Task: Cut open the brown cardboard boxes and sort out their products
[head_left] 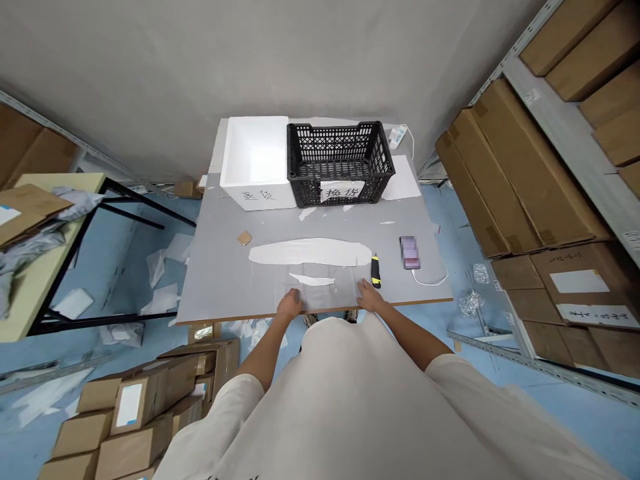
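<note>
A clear plastic bag [324,288] lies flat near the front edge of the grey table [225,267]. My left hand [290,303] rests on its left end with the fingers curled down. My right hand [369,295] lies flat on its right end, fingers stretched out. A yellow and black box cutter [375,269] lies just beyond my right hand. A phone [410,252] with a white cable sits further right.
A white foam box [255,163] and a black plastic crate [340,160] stand at the table's far side. Cardboard boxes fill shelves at the right [525,187] and are stacked on the floor at the lower left [135,407]. Paper scraps litter the blue floor.
</note>
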Demonstrator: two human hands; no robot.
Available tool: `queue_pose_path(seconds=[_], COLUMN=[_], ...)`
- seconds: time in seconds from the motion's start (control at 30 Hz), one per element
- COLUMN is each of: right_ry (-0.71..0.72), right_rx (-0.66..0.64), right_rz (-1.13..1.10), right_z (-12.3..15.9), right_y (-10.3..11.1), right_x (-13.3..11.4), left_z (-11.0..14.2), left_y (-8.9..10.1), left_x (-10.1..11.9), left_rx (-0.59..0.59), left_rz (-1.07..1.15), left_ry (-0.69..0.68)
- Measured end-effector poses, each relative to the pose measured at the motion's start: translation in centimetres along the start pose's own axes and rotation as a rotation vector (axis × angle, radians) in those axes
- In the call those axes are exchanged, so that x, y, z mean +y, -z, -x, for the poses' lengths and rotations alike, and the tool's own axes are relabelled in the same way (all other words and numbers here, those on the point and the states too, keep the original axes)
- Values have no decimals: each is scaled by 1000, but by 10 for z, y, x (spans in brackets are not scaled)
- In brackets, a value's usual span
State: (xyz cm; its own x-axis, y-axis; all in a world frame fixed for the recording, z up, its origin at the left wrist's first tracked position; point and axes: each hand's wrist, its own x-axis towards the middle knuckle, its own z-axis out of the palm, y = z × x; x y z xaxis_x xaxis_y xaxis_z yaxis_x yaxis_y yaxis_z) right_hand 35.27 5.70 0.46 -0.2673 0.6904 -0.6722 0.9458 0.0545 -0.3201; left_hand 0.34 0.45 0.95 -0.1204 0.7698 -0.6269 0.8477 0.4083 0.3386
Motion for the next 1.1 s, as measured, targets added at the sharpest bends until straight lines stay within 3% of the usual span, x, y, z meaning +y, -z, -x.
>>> queue_pose_path(seconds=[1.1], right_ry=[-9], right_rx=[17], right_rz=[-40], right_z=[5], right_y=[6], right_x=[-4], left_z=[-1], left_y=[0], left_x=[1], left_rx=[-25], left_rz=[-21], left_ry=[-18])
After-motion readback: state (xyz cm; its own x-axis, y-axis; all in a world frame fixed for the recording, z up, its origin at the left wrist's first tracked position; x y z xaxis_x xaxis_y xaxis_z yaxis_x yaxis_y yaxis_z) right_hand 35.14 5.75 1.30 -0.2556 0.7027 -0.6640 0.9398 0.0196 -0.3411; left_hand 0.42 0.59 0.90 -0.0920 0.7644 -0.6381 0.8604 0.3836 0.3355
